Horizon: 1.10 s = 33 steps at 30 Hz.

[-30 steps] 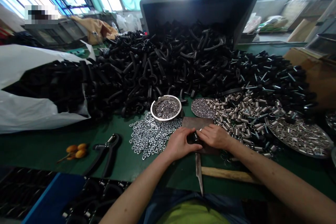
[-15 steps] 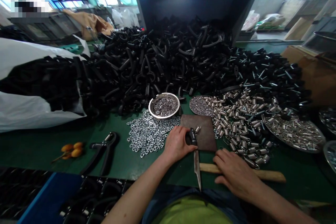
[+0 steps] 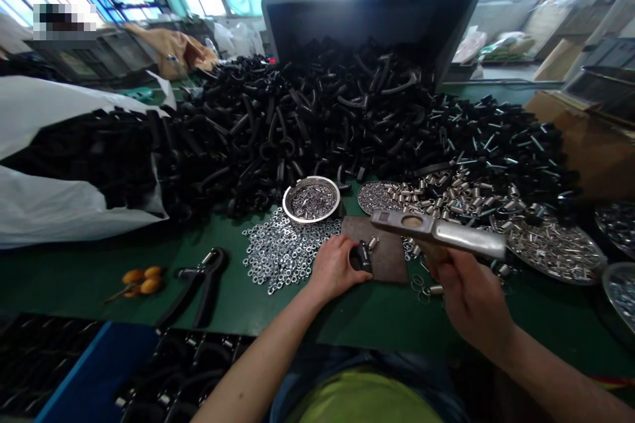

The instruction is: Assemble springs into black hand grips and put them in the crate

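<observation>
My left hand (image 3: 333,269) is closed around a small black part (image 3: 362,258) and holds it upright on a dark brown metal plate (image 3: 383,252) lying on the green table. My right hand (image 3: 469,297) grips the wooden handle of a hammer and holds it raised. The hammer's long steel head (image 3: 436,231) hangs level above the plate's right side. A small spring sits beside the black part on the plate.
Behind the plate lie a heap of nuts (image 3: 280,252), a steel bowl of small pieces (image 3: 311,199), loose springs (image 3: 456,201) and trays of metal parts (image 3: 560,248). A huge pile of black handles (image 3: 297,119) fills the back. An assembled hand gripper (image 3: 198,281) lies at left.
My right hand left the black part, took the hammer's handle from the table's front edge and lifted the hammer above the plate. My left hand kept holding the part.
</observation>
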Available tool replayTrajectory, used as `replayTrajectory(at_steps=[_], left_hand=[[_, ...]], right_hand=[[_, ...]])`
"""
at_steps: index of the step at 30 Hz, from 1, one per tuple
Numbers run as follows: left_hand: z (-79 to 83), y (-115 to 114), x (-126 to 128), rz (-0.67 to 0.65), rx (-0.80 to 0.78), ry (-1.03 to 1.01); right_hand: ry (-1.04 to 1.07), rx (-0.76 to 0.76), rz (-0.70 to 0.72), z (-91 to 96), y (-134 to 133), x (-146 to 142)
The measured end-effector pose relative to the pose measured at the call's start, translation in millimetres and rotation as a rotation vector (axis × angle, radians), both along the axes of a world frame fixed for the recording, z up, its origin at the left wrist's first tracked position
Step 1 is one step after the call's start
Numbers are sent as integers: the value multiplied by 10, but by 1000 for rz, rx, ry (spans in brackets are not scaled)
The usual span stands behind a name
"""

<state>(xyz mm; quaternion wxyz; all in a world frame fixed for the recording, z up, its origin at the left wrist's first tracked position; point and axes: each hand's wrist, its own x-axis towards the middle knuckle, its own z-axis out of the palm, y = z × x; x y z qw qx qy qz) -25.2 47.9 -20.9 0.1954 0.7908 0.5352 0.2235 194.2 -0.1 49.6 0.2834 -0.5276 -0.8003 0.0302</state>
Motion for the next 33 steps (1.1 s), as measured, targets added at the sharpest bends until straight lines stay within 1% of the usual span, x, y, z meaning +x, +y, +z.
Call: replayTrajectory(at_steps=[1,3,4,5,6,8,9,10,13,14,15,18,20,22,24,26,27,29,31,33], left_hand=[[-2,1,1,1,-1,12],[-12,3,2,6,-10,26],[-19,4,3,9,-14,27],[-27,5,3,9,-14,26],[-34,6,2,8,-12,24],[-43,8,0,5,-3,26],[-44,9,0,7,0,30],[-42,10,-1,11,-2,36],[-32,11,3,24,-25,46],[-33,9,7,25,-29,42],[-37,5,13,24,-30,34],[-71,-17,37,46,-17,-20],[-87,-39,52,101,-12,-91],[-69,-65,58,186,-18,-217],[-8,-100,59,272,-36,-380],[82,-157,75,333,-60,-527],[127,-200,97,351,-75,-584],[195,-309,171,359,-117,-674],[222,-431,264,318,-169,-724],[224,-513,317,211,-212,-712]], right_hand=[[-31,-45,-26,-61,58,-28],[-119,-207,8,-155,150,-71],[-140,-267,30,-168,178,-83],[-130,-285,36,-157,192,-90],[-93,-258,24,-129,193,-94],[11,-130,-26,-72,180,-95],[34,-86,-41,-65,173,-94],[18,-83,-42,-84,169,-91],[-171,-229,2,-259,154,-60],[-222,-263,11,-330,132,-38],[-246,-265,14,-394,94,-8],[-245,-150,33,-535,-129,111],[-286,-65,89,-623,-331,196],[-360,2,145,-736,-509,260],[-398,42,168,-851,-607,275],[-332,62,165,-913,-603,215],[-257,49,152,-911,-566,155],[-62,-17,102,-843,-435,-10],[97,-98,54,-730,-257,-190],[177,-131,40,-636,-59,-322]])
